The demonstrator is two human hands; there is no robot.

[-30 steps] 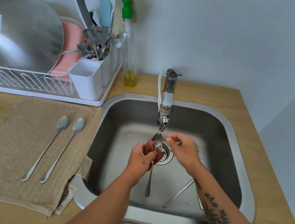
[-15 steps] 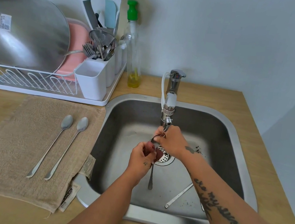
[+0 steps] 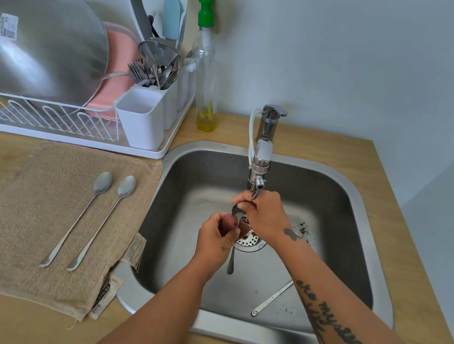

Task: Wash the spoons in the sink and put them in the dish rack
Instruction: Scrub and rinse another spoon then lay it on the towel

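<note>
- Spoon (image 3: 231, 262), long-handled, polished steel: held over the drain of the stainless steel sink (image 3: 363, 212).
- Bowl is pinched by the right hand (image 3: 267, 219); a red mesh scrubber (image 3: 230, 222) is gripped around the stem by the left hand (image 3: 213, 240).
- Handling is judged light, rigid, slippery when wet; a firm mid-handle pinch is advised.
</note>
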